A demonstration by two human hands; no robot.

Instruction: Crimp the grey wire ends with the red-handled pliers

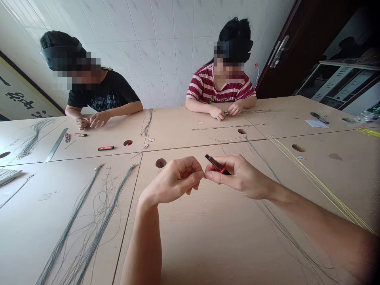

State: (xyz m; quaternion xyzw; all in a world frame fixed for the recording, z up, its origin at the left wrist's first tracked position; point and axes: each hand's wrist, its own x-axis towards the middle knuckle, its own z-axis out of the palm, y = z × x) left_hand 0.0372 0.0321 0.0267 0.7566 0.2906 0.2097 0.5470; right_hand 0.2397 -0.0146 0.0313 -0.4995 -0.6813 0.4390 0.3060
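My left hand (177, 178) hovers over the middle of the tan table (208, 237), its fingers curled and pinched on something too small to make out. My right hand (240, 176) meets it fingertip to fingertip and grips a small dark tool with red handles (216, 164), whose jaws point up and left. A bundle of thin grey wires (276, 221) runs under my right forearm. More grey wire bundles (89, 221) lie to my left.
Yellow wires (320, 184) stretch along the right side. Two people sit across the table, each with hands busy on small parts. A metal ruler (56, 145), a red-and-black tool (106, 148), cable holes (160, 162) and a pair of pliers (319, 117) lie about.
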